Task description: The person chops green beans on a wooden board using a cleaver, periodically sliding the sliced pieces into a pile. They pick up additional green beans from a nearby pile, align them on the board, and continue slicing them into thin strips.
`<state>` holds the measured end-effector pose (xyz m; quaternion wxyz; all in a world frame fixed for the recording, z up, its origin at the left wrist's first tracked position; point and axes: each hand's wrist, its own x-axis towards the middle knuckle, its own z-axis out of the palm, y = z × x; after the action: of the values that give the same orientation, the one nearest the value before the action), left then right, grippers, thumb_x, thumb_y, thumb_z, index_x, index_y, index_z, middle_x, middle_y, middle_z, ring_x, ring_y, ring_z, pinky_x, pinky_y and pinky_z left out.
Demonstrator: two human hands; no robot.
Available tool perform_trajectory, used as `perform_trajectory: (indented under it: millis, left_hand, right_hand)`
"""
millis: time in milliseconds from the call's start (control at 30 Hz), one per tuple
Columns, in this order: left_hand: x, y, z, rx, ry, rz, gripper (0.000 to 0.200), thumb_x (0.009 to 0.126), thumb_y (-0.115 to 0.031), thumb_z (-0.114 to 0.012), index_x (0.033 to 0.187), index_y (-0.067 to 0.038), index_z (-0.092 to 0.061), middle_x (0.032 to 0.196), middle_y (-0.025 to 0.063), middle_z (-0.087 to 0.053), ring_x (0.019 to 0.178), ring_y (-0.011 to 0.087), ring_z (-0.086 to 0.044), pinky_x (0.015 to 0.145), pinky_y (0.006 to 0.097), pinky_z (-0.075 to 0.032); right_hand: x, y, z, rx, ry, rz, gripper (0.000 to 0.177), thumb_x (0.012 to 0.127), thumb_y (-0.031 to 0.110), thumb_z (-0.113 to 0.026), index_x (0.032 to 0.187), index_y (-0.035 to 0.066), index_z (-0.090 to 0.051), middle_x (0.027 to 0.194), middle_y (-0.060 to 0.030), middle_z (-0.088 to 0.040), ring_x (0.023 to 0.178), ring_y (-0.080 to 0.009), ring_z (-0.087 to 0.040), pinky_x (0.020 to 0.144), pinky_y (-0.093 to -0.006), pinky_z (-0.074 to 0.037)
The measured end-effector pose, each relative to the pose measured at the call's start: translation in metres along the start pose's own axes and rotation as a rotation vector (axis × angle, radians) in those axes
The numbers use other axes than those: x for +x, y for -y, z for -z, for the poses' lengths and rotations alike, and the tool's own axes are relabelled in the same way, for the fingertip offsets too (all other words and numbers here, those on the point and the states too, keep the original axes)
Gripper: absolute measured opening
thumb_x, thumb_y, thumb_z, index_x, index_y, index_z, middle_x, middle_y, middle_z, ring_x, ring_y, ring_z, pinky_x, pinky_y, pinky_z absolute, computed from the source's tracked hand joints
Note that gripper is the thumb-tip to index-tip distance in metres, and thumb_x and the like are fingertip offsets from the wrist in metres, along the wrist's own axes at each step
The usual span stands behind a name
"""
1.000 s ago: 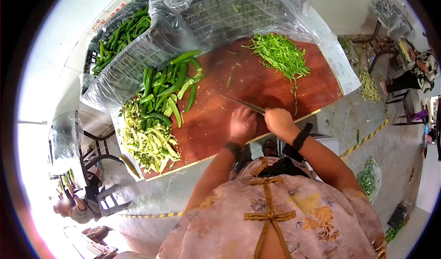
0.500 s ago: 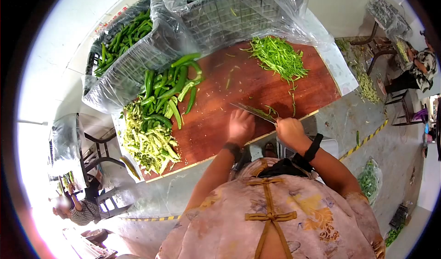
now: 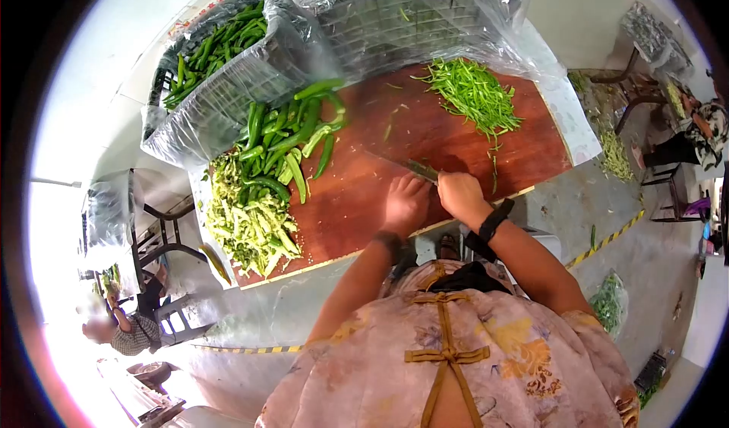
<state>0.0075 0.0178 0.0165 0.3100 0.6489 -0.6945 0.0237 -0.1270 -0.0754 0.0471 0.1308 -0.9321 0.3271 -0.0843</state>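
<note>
Open red-brown wooden surface (image 3: 364,192) just left of the left hand (image 3: 406,204) and ahead of it. A steel knife (image 3: 421,171) juts forward-left from the right hand (image 3: 458,194). Far left, a heap of long green peppers (image 3: 292,143) blocks the way. Ahead right sits a pile of shredded green strips (image 3: 474,94), and beyond, plastic-wrapped grey crates (image 3: 395,18) wall it off.

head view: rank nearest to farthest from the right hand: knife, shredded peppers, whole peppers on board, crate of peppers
1. knife, in the right hand's grip
2. shredded peppers, far right
3. whole peppers, board's left
4. crate of peppers, far left
</note>
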Motion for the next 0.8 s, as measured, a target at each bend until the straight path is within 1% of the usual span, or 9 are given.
perform_trajectory:
  millis: [133, 233, 267, 333, 433, 600, 667, 733, 800]
  left_hand:
    - [0.003, -0.003, 0.001, -0.005, -0.102, 0.002, 0.022, 0.070, -0.006, -0.057, 0.091, -0.006, -0.063, 0.096, 0.0073, -0.059, 0.097, 0.0272, -0.055, 0.081, 0.0423, -0.044]
    - [0.001, -0.001, -0.004, -0.012, -0.105, 0.033, 0.021, 0.070, -0.006, -0.057, 0.091, -0.005, -0.063, 0.097, 0.0083, -0.059, 0.097, 0.0276, -0.054, 0.083, 0.0426, -0.043]
    - [0.000, 0.000, -0.006, -0.012, -0.107, 0.035, 0.021, 0.070, -0.006, -0.057, 0.091, -0.005, -0.063, 0.097, 0.0083, -0.059, 0.097, 0.0276, -0.054, 0.083, 0.0426, -0.043]
    - [-0.003, 0.003, -0.005, -0.005, -0.004, 0.061, 0.020, 0.069, -0.008, -0.058, 0.089, -0.005, -0.063, 0.099, 0.0097, -0.058, 0.098, 0.0286, -0.053, 0.084, 0.0431, -0.043]
    - [-0.004, 0.005, -0.007, -0.004, 0.062, 0.087, 0.019, 0.068, -0.010, -0.059, 0.086, -0.005, -0.062, 0.100, 0.0105, -0.057, 0.099, 0.0296, -0.052, 0.085, 0.0435, -0.042]
    - [-0.008, 0.006, -0.008, 0.014, -0.007, 0.054, 0.019, 0.067, -0.010, -0.059, 0.085, -0.005, -0.062, 0.100, 0.0105, -0.056, 0.100, 0.0301, -0.051, 0.087, 0.0436, -0.042]
    - [-0.007, 0.007, -0.008, 0.014, -0.015, 0.056, 0.020, 0.066, -0.010, -0.059, 0.086, -0.005, -0.062, 0.100, 0.0105, -0.056, 0.101, 0.0301, -0.051, 0.087, 0.0437, -0.042]
    - [-0.007, 0.008, -0.012, -0.073, -0.061, 0.035, 0.022, 0.066, -0.009, -0.058, 0.087, -0.005, -0.063, 0.100, 0.0105, -0.056, 0.102, 0.0301, -0.051, 0.087, 0.0435, -0.042]
    - [-0.009, 0.010, -0.014, -0.082, -0.044, 0.042, 0.023, 0.066, -0.008, -0.058, 0.089, -0.005, -0.063, 0.100, 0.0105, -0.057, 0.102, 0.0297, -0.051, 0.087, 0.0431, -0.042]
  right_hand:
    - [0.002, -0.009, 0.016, 0.011, 0.026, -0.099, 0.021, 0.085, 0.019, -0.052, 0.077, 0.001, -0.057, 0.066, -0.0190, -0.061, 0.065, -0.0381, -0.060, 0.058, -0.0483, -0.048]
    - [-0.025, -0.017, 0.027, 0.017, 0.012, -0.079, 0.021, 0.085, 0.020, -0.052, 0.077, 0.001, -0.057, 0.066, -0.0196, -0.060, 0.065, -0.0384, -0.060, 0.058, -0.0490, -0.047]
    - [-0.034, -0.016, 0.034, 0.007, 0.061, -0.069, 0.020, 0.085, 0.019, -0.052, 0.077, 0.001, -0.057, 0.066, -0.0199, -0.060, 0.065, -0.0386, -0.060, 0.059, -0.0491, -0.047]
    - [-0.046, -0.015, 0.037, -0.002, 0.107, -0.058, 0.020, 0.085, 0.019, -0.053, 0.078, 0.001, -0.057, 0.065, -0.0201, -0.059, 0.065, -0.0387, -0.060, 0.059, -0.0492, -0.047]
    - [-0.055, -0.017, 0.036, 0.021, 0.129, -0.071, 0.019, 0.084, 0.019, -0.053, 0.079, 0.001, -0.058, 0.065, -0.0204, -0.060, 0.065, -0.0389, -0.060, 0.060, -0.0493, -0.047]
    - [-0.049, -0.014, 0.041, -0.022, 0.207, -0.083, 0.020, 0.084, 0.019, -0.053, 0.078, 0.001, -0.058, 0.067, -0.0210, -0.060, 0.065, -0.0393, -0.060, 0.060, -0.0497, -0.048]
    - [-0.043, -0.013, 0.035, -0.016, 0.191, -0.063, 0.020, 0.083, 0.019, -0.053, 0.077, 0.000, -0.058, 0.067, -0.0208, -0.060, 0.065, -0.0391, -0.061, 0.060, -0.0491, -0.048]
    - [-0.032, -0.007, 0.027, -0.009, 0.177, -0.044, 0.021, 0.083, 0.020, -0.054, 0.077, 0.000, -0.059, 0.067, -0.0207, -0.061, 0.065, -0.0388, -0.061, 0.059, -0.0486, -0.048]
    - [-0.010, 0.003, 0.018, 0.003, 0.168, -0.046, 0.021, 0.083, 0.020, -0.054, 0.075, 0.001, -0.059, 0.066, -0.0202, -0.061, 0.064, -0.0381, -0.061, 0.058, -0.0473, -0.049]
